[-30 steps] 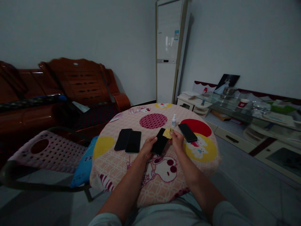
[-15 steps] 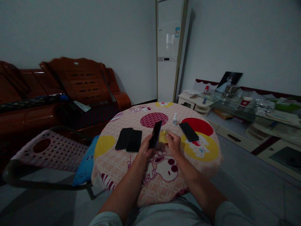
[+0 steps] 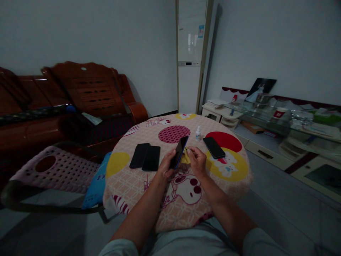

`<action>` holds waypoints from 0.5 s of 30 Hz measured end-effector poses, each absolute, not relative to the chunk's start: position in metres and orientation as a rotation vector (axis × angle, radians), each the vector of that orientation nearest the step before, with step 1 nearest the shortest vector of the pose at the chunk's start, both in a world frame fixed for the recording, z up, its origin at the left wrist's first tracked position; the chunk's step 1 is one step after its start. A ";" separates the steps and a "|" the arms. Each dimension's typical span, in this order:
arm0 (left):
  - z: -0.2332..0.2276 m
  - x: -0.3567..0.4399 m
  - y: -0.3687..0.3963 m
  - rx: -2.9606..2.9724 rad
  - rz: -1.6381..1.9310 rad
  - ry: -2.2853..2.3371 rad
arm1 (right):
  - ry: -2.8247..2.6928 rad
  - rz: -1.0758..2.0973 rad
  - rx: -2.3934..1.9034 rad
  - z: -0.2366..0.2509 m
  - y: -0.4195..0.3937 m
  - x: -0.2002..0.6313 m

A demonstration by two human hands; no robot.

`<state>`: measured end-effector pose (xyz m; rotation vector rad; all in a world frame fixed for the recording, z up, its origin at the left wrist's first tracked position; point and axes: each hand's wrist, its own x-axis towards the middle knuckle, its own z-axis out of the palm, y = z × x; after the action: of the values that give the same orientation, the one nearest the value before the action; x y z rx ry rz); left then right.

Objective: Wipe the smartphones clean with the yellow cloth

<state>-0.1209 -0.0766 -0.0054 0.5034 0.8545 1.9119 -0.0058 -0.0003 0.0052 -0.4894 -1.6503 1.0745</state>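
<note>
My left hand [image 3: 167,164] is closed around a dark smartphone [image 3: 179,152] with a blue edge, tilted up above the table. Beside the phone's right edge, my right hand [image 3: 197,160] pinches a yellow cloth [image 3: 185,158] that hangs below the fingers. Whether the cloth touches the phone I cannot tell. A small white bottle [image 3: 198,134] stands upright just beyond my right hand. To the right lies another black smartphone [image 3: 214,147]. Left of my hands, a black phone [image 3: 151,158] lies partly over a second dark, flat phone-like slab [image 3: 139,155].
A patterned cloth covers the round table [image 3: 170,121]. At the left stand a woven chair [image 3: 66,170] with a blue cushion [image 3: 98,181] and a wooden sofa [image 3: 90,92]. A cluttered glass-topped cabinet [image 3: 266,153] runs along the right; a tall air conditioner [image 3: 189,85] fills the corner.
My left hand has turned the phone, so its blue edge shows more. My right hand with the yellow cloth has come closer to that edge. The other phones and the bottle lie as before.
</note>
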 end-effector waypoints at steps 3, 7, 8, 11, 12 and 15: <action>-0.004 -0.120 -0.077 0.496 1.913 0.878 | -1.668 1.039 -0.486 0.006 0.000 -0.006; -0.003 -0.121 -0.079 0.513 1.916 0.852 | -1.677 1.046 -0.497 0.006 0.001 -0.006; -0.002 -0.122 -0.080 0.511 1.910 0.861 | -1.679 1.047 -0.506 0.006 0.002 -0.006; 0.000 -0.123 -0.083 0.522 1.877 0.913 | -1.669 1.028 -0.544 0.005 0.005 -0.005; 0.001 -0.123 -0.084 0.535 1.864 0.930 | -1.660 1.017 -0.554 0.005 0.007 -0.005; 0.003 -0.124 -0.086 0.537 1.854 0.970 | -1.650 0.992 -0.557 0.003 0.009 -0.004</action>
<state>-0.1241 -0.0855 0.0028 0.5367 0.9702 1.8543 -0.0041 0.0092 0.0034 -0.5568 -1.6499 0.9918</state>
